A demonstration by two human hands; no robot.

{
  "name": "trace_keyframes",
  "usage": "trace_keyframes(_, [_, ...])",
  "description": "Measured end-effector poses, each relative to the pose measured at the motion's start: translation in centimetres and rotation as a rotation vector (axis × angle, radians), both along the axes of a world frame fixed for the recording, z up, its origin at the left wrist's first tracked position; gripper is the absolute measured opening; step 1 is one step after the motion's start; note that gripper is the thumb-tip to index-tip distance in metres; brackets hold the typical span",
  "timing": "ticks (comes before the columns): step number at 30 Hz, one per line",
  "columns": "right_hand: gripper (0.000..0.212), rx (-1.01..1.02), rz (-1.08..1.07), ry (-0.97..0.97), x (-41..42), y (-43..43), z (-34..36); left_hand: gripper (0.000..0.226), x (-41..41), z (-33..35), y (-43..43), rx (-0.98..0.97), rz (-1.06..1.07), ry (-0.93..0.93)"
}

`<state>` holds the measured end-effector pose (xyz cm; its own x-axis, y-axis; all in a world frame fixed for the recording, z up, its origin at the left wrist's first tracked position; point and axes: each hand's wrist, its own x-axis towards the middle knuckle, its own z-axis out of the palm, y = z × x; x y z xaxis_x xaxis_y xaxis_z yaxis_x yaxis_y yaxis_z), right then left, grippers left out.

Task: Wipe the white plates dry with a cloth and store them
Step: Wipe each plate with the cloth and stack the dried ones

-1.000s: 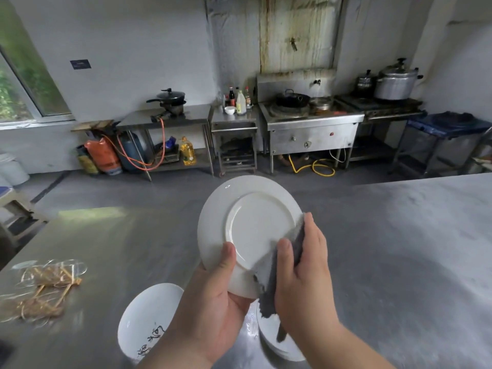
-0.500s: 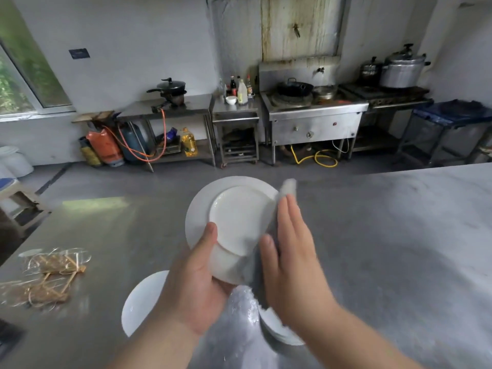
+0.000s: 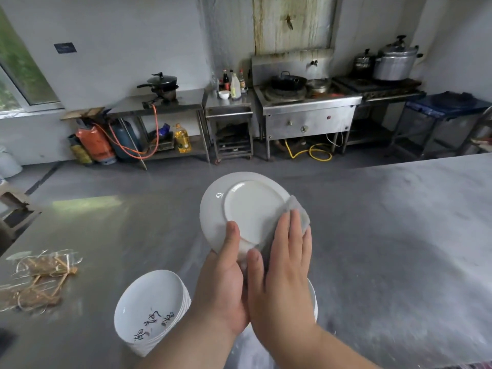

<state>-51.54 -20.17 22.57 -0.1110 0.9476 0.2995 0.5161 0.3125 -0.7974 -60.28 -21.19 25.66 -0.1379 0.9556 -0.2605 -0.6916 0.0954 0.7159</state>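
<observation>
A white plate [image 3: 239, 209] is held up over the steel table, its underside facing me. My left hand [image 3: 221, 283] grips its lower edge, thumb on the underside. My right hand [image 3: 285, 272] presses a grey cloth [image 3: 298, 211] flat against the plate's right side with straight fingers; the cloth wraps over the rim. Below the hands, a stack of white plates [image 3: 151, 310] with dark characters sits on the table. The edge of a second white stack [image 3: 312, 296] shows behind my right wrist, mostly hidden.
The steel table [image 3: 386, 249] stretches to the right and far side. A bundle of clear wrap and straw-coloured ties [image 3: 37, 278] lies at the left. Across the floor stand a stove [image 3: 306, 102], pots, gas cylinders [image 3: 98, 142] and shelves.
My right hand with the cloth has slid from the plate's right edge across its underside while the plate tilted a little. The view has shifted slightly.
</observation>
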Motion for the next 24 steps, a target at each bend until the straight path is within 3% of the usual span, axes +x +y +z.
trace_keyframes(4, [0.076,-0.060,0.008,0.099,2.7,1.6,-2.2,0.054,0.9,-1.7,-0.3,-0.034,0.001,-0.016])
trace_keyframes(6, [0.046,-0.240,-0.004,0.161,5.6,4.2,-2.2,0.050,0.9,-3.1,-0.3,-0.060,-0.006,-0.030])
trace_keyframes(7, [0.035,-0.308,-0.014,0.130,7.2,5.6,-2.4,0.048,0.7,-3.8,-0.2,-0.087,-0.017,-0.039])
trace_keyframes(10, [0.047,-0.315,0.048,-0.230,12.0,8.9,-4.2,0.054,0.3,-6.6,0.1,-0.211,-0.051,-0.015])
trace_keyframes(13, [0.049,-0.445,0.223,-0.382,15.3,9.8,-6.9,0.057,0.0,-9.3,0.4,-0.344,-0.126,0.110])
trace_keyframes(15, [0.056,-0.633,0.312,-0.314,16.6,9.4,-8.9,0.055,-0.3,-11.0,0.5,-0.386,-0.189,0.254])
trace_keyframes(17, [0.055,-0.828,0.324,-0.115,17.4,9.1,-10.9,0.053,-0.1,-12.5,1.0,-0.438,-0.223,0.485])
trace_keyframes(19, [0.044,-0.920,0.324,0.048,17.9,9.3,-12.4,0.051,-0.1,-14.6,1.6,-0.436,-0.292,0.894])
trace_keyframes(21, [0.035,-0.898,0.329,0.007,18.3,9.8,-13.5,0.049,-0.1,-16.5,2.1,-0.419,-0.380,1.351])
trace_keyframes(22, [0.034,-0.877,0.324,-0.048,18.4,10.1,-13.9,0.049,-0.2,-17.2,2.2,-0.423,-0.397,1.449])
trace_keyframes(24, [0.043,-0.879,0.303,-0.096,18.6,10.4,-14.8,0.061,-0.3,-18.4,2.1,-0.432,-0.398,1.406])
